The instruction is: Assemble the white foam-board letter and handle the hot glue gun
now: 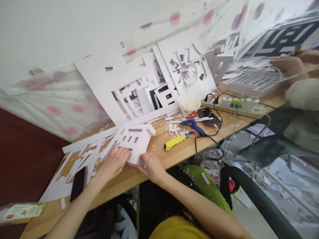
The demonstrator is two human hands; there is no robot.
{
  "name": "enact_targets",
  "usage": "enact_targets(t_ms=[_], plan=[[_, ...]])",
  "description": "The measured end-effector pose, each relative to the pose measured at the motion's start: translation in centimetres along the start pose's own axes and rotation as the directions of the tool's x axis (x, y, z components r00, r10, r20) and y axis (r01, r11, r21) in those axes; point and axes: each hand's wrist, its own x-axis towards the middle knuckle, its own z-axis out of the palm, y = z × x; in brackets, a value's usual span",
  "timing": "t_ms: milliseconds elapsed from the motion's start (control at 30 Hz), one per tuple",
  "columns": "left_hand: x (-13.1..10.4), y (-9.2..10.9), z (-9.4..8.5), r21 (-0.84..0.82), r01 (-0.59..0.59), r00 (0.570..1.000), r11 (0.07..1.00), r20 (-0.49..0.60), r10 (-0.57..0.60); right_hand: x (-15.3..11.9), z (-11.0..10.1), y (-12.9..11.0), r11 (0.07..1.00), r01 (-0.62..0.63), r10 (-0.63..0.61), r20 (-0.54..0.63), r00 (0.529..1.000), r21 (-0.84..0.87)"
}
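Head view, single frame.

Held item: white foam-board cutout (pixel 134 141), thick, with rectangular slots cut through it, lying flat near the front edge of the wooden table (pixel 174 156), left of centre.

Left hand (pixel 113 164): palm down, fingers spread flat, pressing on the near left part of the cutout; nothing gripped.

Right hand (pixel 152 167): at the cutout's near right corner, fingers curled against its edge and thumb on top, a light hold on the board.

Left of the hands: flat white sheets with cut-out openings (pixel 74 166) lying on the table, and a dark phone (pixel 78 183) lying on them, near edge. Far left, at the table's end, a clear packet with a green label (pixel 20 210).

Right of the hands: yellow utility knife (pixel 175 142), blade end pointing right and away. Beyond it a blue glue gun (pixel 193 125), white scraps (pixel 173 127), and a paper cup (pixel 190 111) with red print.

Far side: large white boards with cut-out characters (pixel 149 83) leaning against a spotted cloth (pixel 62 103) on the wall.

Far right: white power strip (pixel 239 106) with plugs and black cables; a second person's hand (pixel 286 66), blurred, over another cut board.

Below the table: black chair arm (pixel 256 199), green seat fabric (pixel 206 189), paper litter on the floor.
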Motion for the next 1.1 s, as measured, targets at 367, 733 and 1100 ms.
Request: enact_targets(t_ms=[367,733,1100], plan=[[-1.5,2.2,-1.1,0.098,0.078,0.992,0.992,-0.105,-0.067,-2.6,1.9,0.5,0.972,0.204,-0.165,-0.276,0.947,0.116],[-2.4,0.9,1.2,-0.304,0.439,0.783,0.846,-0.332,-0.526,-1.1,2.1,0.9,0.908,0.012,0.095,-0.232,0.968,0.419],[-1.4,4.2,5.0,-0.509,0.560,0.506,0.654,-0.415,-0.756,-0.8,1.3,0.0,0.826,-0.091,0.234,-0.192,0.953,0.556]])
